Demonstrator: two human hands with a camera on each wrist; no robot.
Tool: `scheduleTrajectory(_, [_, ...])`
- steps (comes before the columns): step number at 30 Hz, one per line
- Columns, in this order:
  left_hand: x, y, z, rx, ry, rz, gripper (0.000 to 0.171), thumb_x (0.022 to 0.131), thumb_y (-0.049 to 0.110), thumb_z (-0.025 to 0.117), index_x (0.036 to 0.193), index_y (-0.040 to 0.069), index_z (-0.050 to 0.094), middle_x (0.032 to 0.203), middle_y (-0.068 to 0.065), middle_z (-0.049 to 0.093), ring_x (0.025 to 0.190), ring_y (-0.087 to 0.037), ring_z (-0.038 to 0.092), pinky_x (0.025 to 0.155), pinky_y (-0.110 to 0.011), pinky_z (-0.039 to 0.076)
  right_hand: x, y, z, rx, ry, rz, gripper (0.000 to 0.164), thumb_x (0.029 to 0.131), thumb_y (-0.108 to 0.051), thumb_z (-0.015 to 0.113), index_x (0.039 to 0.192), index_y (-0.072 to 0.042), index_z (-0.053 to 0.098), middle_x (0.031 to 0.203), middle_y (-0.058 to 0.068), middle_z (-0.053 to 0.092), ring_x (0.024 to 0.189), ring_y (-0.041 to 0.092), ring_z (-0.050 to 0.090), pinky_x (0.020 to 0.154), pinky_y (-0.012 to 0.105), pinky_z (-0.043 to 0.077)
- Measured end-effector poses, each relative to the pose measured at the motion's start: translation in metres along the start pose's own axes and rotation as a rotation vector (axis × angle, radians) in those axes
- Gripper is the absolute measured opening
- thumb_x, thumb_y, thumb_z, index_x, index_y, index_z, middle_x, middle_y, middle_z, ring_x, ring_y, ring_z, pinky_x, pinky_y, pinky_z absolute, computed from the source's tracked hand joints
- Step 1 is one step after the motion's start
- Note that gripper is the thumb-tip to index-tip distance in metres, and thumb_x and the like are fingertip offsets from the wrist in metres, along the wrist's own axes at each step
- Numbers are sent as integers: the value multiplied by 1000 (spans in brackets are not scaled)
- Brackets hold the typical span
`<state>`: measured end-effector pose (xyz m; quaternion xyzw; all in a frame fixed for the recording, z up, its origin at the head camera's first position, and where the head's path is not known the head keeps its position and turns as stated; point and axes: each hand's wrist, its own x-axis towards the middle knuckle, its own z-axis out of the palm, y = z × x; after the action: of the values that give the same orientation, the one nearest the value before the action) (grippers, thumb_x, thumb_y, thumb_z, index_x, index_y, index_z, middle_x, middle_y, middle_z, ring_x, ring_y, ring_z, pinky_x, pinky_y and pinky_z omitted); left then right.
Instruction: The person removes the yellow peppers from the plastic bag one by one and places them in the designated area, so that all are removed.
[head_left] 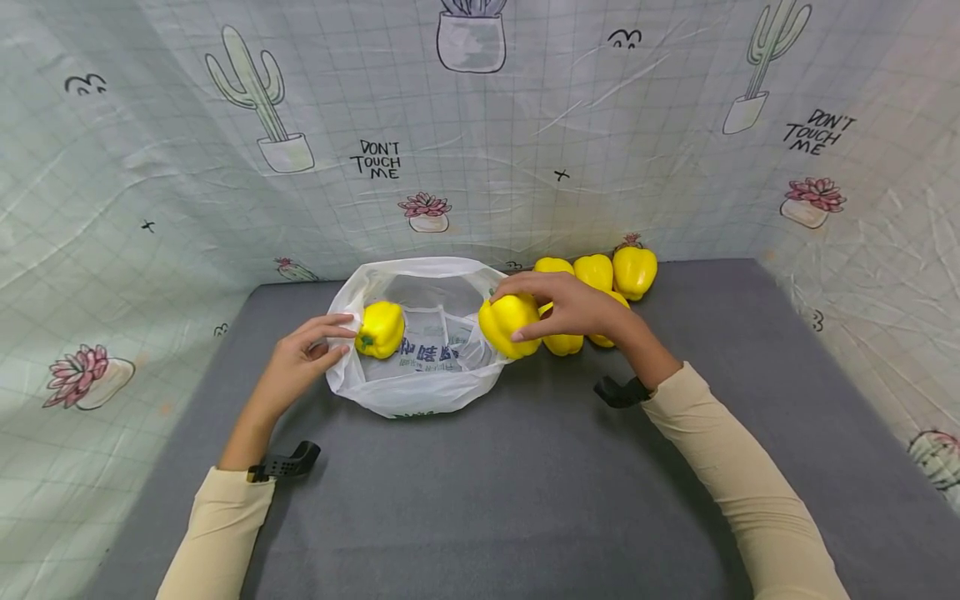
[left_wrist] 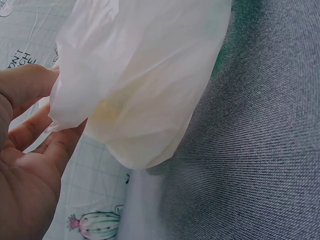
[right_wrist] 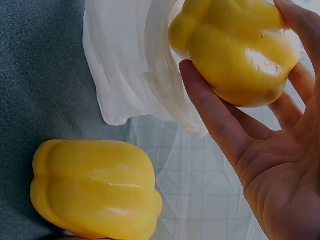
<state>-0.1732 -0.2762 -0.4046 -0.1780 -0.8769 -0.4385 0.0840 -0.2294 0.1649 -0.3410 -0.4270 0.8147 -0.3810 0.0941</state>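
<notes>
A white plastic bag [head_left: 420, 398] lies on the table with its mouth spread wide and printed characters showing inside. My left hand [head_left: 300, 357] pinches the bag's left rim between thumb and fingers; the left wrist view has the hand [left_wrist: 37, 150] at the edge of the film [left_wrist: 135, 75]. One yellow bell pepper [head_left: 381, 328] sits inside the bag by that rim, its green stem toward me. Over the right rim, my right hand [head_left: 573, 307] grips another yellow bell pepper [head_left: 507, 327]. Close up, thumb and fingers wrap this pepper [right_wrist: 245, 55] in the right wrist view.
Several more yellow bell peppers [head_left: 634, 272] are grouped to the right of the bag, partly behind my right hand. A single pepper [right_wrist: 95, 187] from there shows in the right wrist view. The grey table [head_left: 480, 500] meets a patterned cloth backdrop [head_left: 510, 200].
</notes>
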Motion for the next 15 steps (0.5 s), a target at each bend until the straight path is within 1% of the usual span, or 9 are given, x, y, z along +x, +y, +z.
scheduleTrajectory(4, [1,0,1,-2,-4,-4,25,94,3,72,119,7,74,143,-5,58,135,-23,49,95,-5,41,-3,-2,-1,22,13,8,53,87,-29,83,136,-26,63,139,-5,57,107,19,58,88,44,57])
scheduleTrajectory(8, [1,0,0,-10,-4,4,23,95,5,71,118,7,74,143,-4,58,135,-22,49,96,-6,41,-6,-4,-1,19,28,14,52,87,-28,83,136,-25,63,139,-4,58,107,19,58,90,42,57])
scheduleTrajectory(11, [1,0,0,-19,-1,15,22,96,5,71,117,6,74,142,-4,59,134,-16,50,97,-7,42,-8,-5,-1,15,43,23,52,87,-27,83,135,-25,63,138,-4,58,107,19,58,90,41,57])
scheduleTrajectory(15, [0,-1,1,-16,7,32,22,96,3,70,117,5,74,141,-5,60,130,-5,50,97,-8,42,-12,-4,-2,12,63,30,52,86,-27,84,134,-26,64,138,-5,58,107,19,59,90,41,57])
